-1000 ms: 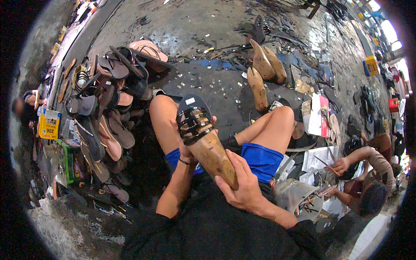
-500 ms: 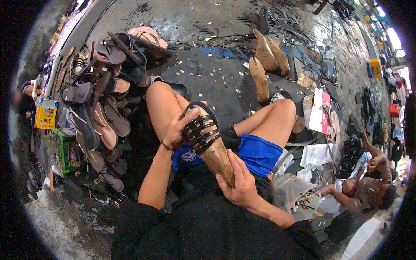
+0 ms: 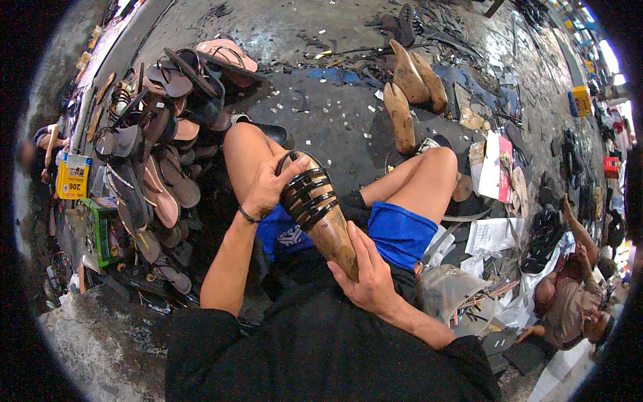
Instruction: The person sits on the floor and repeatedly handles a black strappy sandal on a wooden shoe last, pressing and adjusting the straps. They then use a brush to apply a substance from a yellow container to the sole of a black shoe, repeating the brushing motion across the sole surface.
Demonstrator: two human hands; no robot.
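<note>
A brown wooden shoe last (image 3: pixel 331 238) lies slanted over my lap, with a black strappy sandal (image 3: pixel 309 201) around its front half. My left hand (image 3: pixel 269 187) is closed on the sandal's toe end, its thumb lying over the top near the foremost strap. Around the last's bare heel end, my right hand (image 3: pixel 368 271) is wrapped with its fingers along the side. The sandal's sole is mostly hidden beneath the last.
Piled sandals (image 3: pixel 161 191) stand to the left, beside a yellow box (image 3: pixel 72 175). Several wooden lasts (image 3: pixel 400 119) lie ahead on the littered floor. To the right are a white-and-pink box (image 3: pixel 495 167), a clear plastic bag (image 3: pixel 452 295) and a co-worker (image 3: pixel 569 301).
The sandal and last have tilted slightly and shifted a little left and toward me. My left thumb has slid toward the sandal's tip. The co-worker at the right has shifted position.
</note>
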